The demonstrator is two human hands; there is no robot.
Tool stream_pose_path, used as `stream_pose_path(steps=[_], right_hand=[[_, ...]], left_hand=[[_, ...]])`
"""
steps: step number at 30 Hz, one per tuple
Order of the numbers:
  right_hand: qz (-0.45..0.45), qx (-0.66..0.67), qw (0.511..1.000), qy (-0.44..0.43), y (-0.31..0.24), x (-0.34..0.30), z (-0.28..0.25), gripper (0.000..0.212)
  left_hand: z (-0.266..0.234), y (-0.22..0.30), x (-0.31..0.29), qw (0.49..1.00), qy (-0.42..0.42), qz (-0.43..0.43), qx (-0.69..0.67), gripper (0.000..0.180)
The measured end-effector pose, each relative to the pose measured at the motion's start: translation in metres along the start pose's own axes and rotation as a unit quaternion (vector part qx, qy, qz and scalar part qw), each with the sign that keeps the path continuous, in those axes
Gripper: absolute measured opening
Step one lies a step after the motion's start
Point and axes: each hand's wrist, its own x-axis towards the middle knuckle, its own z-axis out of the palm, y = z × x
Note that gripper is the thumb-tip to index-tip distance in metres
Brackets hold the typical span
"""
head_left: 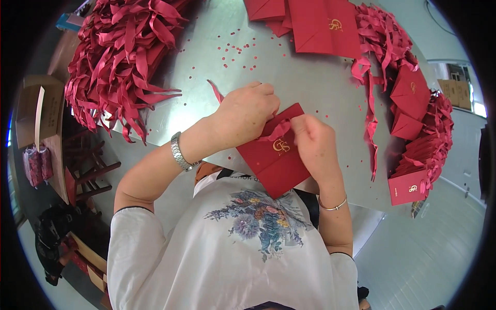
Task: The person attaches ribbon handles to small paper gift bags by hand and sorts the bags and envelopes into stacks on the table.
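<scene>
Wrist bent and fingers curled, the left hand (250,106) appears to grasp a red ribbon (279,130), its fingertips hidden; the right hand (314,135) pinches that ribbon, knuckles up. One red paper gift bag (279,163) sits beneath, over the surface's (206,62) near edge. One ribbon heap (121,62) covers the left edge.

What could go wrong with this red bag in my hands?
The red ribbon between your left hand and right hand could twist or crease. The lower corner of the red bag reaches past the near edge of the table, so it might bend. Loose red dots lie scattered about; some might cling to the bag.
</scene>
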Motion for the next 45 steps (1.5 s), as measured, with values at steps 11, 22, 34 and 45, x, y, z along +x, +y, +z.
stream_pose_path(steps=[11, 22, 34, 45], right_hand=[[-0.206, -0.148, 0.964, 0.078, 0.017, 0.016, -0.007, 0.022], [-0.222, 0.056, 0.972, 0.047, 0.014, -0.001, 0.003, 0.012], [-0.231, 0.003, 0.967, 0.111, 0.016, -0.008, 0.011, 0.012], [-0.189, 0.033, 0.971, 0.142, 0.021, -0.025, 0.002, 0.013]], left_hand=[[0.005, 0.010, -0.001, 0.997, 0.065, -0.001, -0.049, 0.009], [0.000, 0.007, 0.010, 0.986, 0.135, -0.080, -0.050, 0.006], [-0.032, 0.015, -0.041, 0.990, 0.123, 0.064, -0.024, 0.038], [0.007, 0.008, -0.068, 0.992, 0.084, 0.091, 0.034, 0.029]])
